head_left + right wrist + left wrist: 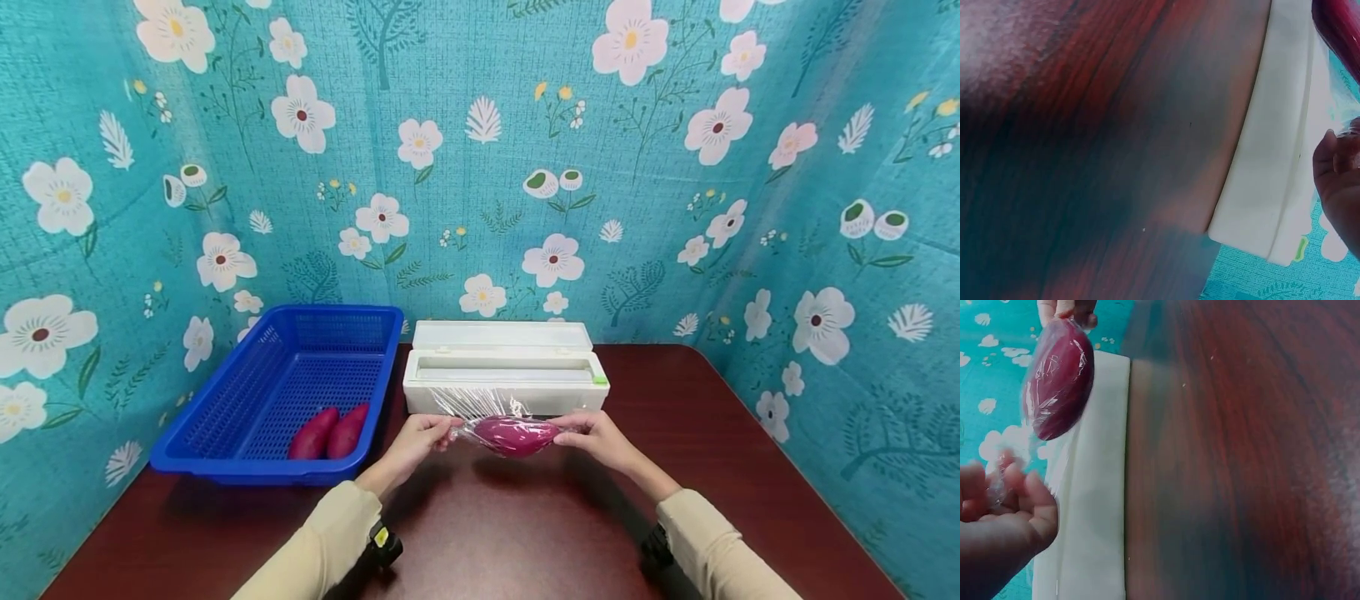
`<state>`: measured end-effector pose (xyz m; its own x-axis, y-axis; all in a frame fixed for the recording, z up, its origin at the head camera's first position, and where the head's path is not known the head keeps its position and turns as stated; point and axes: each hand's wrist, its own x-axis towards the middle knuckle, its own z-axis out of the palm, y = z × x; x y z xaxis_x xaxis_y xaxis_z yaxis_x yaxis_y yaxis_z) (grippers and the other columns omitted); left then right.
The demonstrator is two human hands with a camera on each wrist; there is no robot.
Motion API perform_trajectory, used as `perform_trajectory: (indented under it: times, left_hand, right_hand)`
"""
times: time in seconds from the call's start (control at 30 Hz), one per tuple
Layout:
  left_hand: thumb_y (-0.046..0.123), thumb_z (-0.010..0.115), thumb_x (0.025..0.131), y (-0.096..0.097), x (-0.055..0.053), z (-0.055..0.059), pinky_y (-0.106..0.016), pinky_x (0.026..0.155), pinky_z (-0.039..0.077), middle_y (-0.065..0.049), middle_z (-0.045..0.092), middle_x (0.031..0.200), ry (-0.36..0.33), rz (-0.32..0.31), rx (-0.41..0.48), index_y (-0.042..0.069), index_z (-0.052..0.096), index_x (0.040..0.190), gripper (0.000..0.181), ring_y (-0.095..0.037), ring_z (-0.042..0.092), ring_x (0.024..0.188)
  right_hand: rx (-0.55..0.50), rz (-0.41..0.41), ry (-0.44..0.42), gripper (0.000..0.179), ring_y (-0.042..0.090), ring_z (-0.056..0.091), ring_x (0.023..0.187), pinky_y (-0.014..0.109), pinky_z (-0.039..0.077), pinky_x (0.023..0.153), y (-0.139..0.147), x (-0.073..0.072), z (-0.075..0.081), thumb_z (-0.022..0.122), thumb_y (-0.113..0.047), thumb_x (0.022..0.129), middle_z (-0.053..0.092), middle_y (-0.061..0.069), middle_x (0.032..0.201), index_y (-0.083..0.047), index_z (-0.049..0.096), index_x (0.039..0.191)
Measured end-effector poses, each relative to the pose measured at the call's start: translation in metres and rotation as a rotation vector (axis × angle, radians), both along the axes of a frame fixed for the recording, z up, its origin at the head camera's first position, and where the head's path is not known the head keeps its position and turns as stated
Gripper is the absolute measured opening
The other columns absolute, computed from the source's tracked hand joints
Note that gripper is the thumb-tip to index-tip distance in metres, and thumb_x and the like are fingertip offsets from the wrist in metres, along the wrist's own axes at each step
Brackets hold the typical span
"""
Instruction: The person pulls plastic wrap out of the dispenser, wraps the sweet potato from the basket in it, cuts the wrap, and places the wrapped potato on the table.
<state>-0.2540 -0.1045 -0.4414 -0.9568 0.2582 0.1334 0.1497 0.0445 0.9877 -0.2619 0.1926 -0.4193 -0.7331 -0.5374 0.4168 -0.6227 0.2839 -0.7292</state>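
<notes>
A purple-red sweet potato (516,437), wrapped in clear cling film, hangs between both hands over the table in the head view. My left hand (420,443) pinches the gathered film at its left end. At the other end, my right hand (596,439) grips the film close against the tip. A crinkled sheet of cling film (472,402) runs from the wrapped sweet potato back to the white cling film dispenser (506,400), whose lid stands raised. In the left wrist view, the film shines tight over the sweet potato (1063,381).
On the left stands a blue plastic basket (168,450) with two unwrapped sweet potatoes (330,433) in its front right corner. The dark wooden table (495,533) lies under everything. A teal floral cloth (480,217) hangs behind and along both sides.
</notes>
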Motion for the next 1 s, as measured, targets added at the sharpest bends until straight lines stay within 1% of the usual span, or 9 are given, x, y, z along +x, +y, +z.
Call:
perform_trajectory:
  times: [0.1, 0.23, 0.33, 0.4, 0.47, 0.63, 0.77, 0.87, 1.0]
  left_hand:
    - [0.005, 0.062, 0.082, 0.004, 0.001, 0.000, -0.019, 0.054, 0.041, -0.003, 0.055, 0.068, 0.165, 0.040, -0.158, -0.013, 0.062, 0.097, 0.023, -0.006, 0.046, 0.058]
    - [0.007, 0.077, 0.066, 0.014, 0.000, 0.002, -0.019, 0.050, 0.039, 0.000, 0.055, 0.062, 0.460, 0.170, -0.389, -0.004, 0.068, 0.088, 0.026, -0.002, 0.043, 0.055]
    - [0.007, 0.076, 0.068, 0.020, -0.004, 0.004, -0.020, 0.049, 0.037, 0.002, 0.055, 0.059, 0.548, 0.242, -0.444, 0.001, 0.069, 0.077, 0.013, -0.003, 0.042, 0.054]
    - [0.008, 0.073, 0.071, 0.022, -0.008, 0.005, -0.021, 0.051, 0.037, 0.003, 0.058, 0.060, 0.549, 0.270, -0.463, 0.005, 0.069, 0.071, 0.005, -0.005, 0.045, 0.055]
    - [0.010, 0.071, 0.074, 0.023, -0.012, 0.006, -0.023, 0.053, 0.038, 0.004, 0.059, 0.061, 0.548, 0.287, -0.506, 0.008, 0.068, 0.068, 0.007, -0.009, 0.049, 0.058]
    - [0.012, 0.068, 0.077, 0.024, -0.018, 0.005, -0.027, 0.059, 0.039, 0.003, 0.058, 0.065, 0.477, 0.296, -0.562, 0.008, 0.067, 0.065, 0.013, -0.016, 0.052, 0.065]
    - [0.012, 0.066, 0.079, 0.025, -0.024, 0.001, -0.025, 0.053, 0.037, 0.003, 0.057, 0.062, 0.357, 0.283, -0.550, 0.007, 0.068, 0.065, 0.014, -0.010, 0.045, 0.058]
    - [0.012, 0.066, 0.079, 0.025, -0.028, -0.002, -0.023, 0.050, 0.036, 0.001, 0.059, 0.063, 0.277, 0.271, -0.556, 0.005, 0.069, 0.067, 0.014, -0.007, 0.041, 0.055]
    - [0.013, 0.067, 0.077, 0.026, -0.033, -0.004, -0.024, 0.048, 0.035, 0.001, 0.058, 0.065, 0.204, 0.263, -0.589, 0.003, 0.070, 0.068, 0.014, -0.007, 0.041, 0.055]
  right_hand:
    - [0.000, -0.013, -0.008, 0.018, 0.007, 0.048, 0.065, 0.022, 0.043, 0.055, 0.000, -0.001, 0.001, 0.062, 0.007, 0.077, 0.062, 0.016, 0.078, 0.013, 0.063, 0.094]
    - [0.002, -0.056, -0.007, 0.015, 0.007, 0.048, 0.067, 0.022, 0.042, 0.057, 0.001, -0.004, 0.002, 0.061, 0.008, 0.078, 0.062, 0.016, 0.078, 0.013, 0.064, 0.091]
    - [0.013, -0.080, 0.010, 0.012, 0.009, 0.045, 0.066, 0.022, 0.040, 0.057, 0.002, -0.006, 0.001, 0.061, 0.008, 0.078, 0.060, 0.015, 0.076, 0.012, 0.065, 0.089]
    - [0.019, -0.084, 0.024, 0.010, 0.011, 0.044, 0.068, 0.022, 0.039, 0.057, 0.001, -0.008, 0.000, 0.061, 0.008, 0.078, 0.057, 0.014, 0.075, 0.012, 0.066, 0.086]
    - [0.015, -0.080, 0.036, 0.009, 0.014, 0.044, 0.070, 0.022, 0.038, 0.058, 0.001, -0.009, -0.001, 0.061, 0.009, 0.077, 0.055, 0.015, 0.076, 0.012, 0.066, 0.084]
    - [0.049, -0.069, 0.095, 0.005, 0.014, 0.047, 0.067, 0.021, 0.040, 0.056, -0.002, -0.013, -0.002, 0.061, 0.011, 0.076, 0.058, 0.017, 0.073, 0.011, 0.066, 0.078]
    - [0.106, -0.054, 0.025, 0.006, 0.008, 0.046, 0.058, 0.020, 0.041, 0.051, -0.004, -0.015, -0.001, 0.061, 0.009, 0.078, 0.061, 0.018, 0.066, 0.011, 0.066, 0.077]
    - [0.142, -0.058, -0.059, 0.009, 0.010, 0.048, 0.056, 0.023, 0.044, 0.050, -0.004, -0.019, -0.003, 0.059, 0.006, 0.080, 0.062, 0.020, 0.067, 0.012, 0.066, 0.080]
    - [0.166, -0.072, -0.126, 0.011, 0.017, 0.053, 0.056, 0.028, 0.048, 0.052, 0.000, -0.032, -0.019, 0.060, 0.003, 0.081, 0.063, 0.018, 0.069, 0.012, 0.066, 0.082]
